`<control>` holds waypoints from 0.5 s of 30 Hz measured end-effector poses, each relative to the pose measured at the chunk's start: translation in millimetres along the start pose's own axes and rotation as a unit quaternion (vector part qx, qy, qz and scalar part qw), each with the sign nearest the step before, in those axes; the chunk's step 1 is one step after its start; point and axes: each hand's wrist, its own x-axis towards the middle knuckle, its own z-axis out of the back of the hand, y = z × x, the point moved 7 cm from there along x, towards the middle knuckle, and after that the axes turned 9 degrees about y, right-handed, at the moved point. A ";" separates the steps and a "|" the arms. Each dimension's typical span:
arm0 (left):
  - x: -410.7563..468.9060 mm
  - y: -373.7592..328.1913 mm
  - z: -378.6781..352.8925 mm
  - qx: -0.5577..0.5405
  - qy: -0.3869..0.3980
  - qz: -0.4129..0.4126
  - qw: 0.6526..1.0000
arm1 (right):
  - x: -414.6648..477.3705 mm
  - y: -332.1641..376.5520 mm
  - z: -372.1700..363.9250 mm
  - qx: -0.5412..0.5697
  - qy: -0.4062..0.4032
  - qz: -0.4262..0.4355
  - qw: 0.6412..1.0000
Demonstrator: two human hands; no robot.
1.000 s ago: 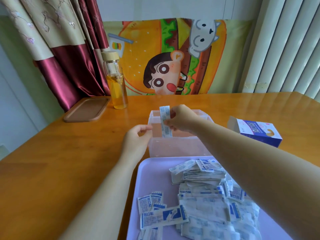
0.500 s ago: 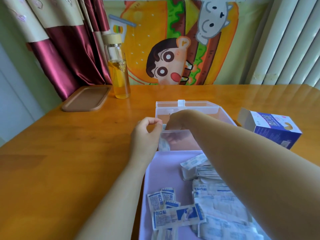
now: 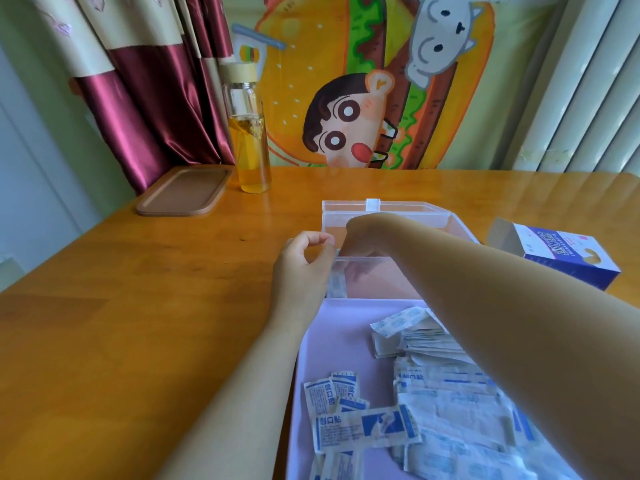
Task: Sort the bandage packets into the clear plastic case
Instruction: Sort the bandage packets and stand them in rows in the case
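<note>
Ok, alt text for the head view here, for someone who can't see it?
A person's right hand reaches down into the clear plastic case on a wooden table, the left hand curled at the case's near left corner. One bandage packet stands inside; many more packets lie on a lilac tray in front.

Case (image 3: 388, 282) behind tray (image 3: 332, 341) (box (image 3: 561, 251) to its right)

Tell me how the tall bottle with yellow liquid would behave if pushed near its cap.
The bottle looks tall and narrow, so it would probably tip rather than slide. The liquid fills only its lower part, which may steady it somewhat. It seems glass, likely breakable.
</note>
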 end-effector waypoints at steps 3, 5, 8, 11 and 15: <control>0.9 1.0 -0.1 -0.014 -0.001 0.001 1.000 | -3.5 4.5 0.3 -0.030 -0.009 0.008 0.999; 1.1 0.9 -0.2 -0.014 -0.001 0.000 1.000 | -5.7 7.0 1.6 -0.035 -0.018 0.023 0.999; 0.8 1.5 0.0 -0.009 -0.001 0.000 1.000 | -2.5 4.3 4.9 -0.049 -0.028 0.014 0.998; 0.4 2.1 -0.1 -0.011 -0.002 0.001 1.000 | -3.7 0.6 7.0 -0.060 -0.033 0.002 0.998; 0.0 1.3 -0.4 -0.010 0.003 0.001 1.000 | -8.1 -0.6 6.4 -0.089 -0.036 0.021 0.995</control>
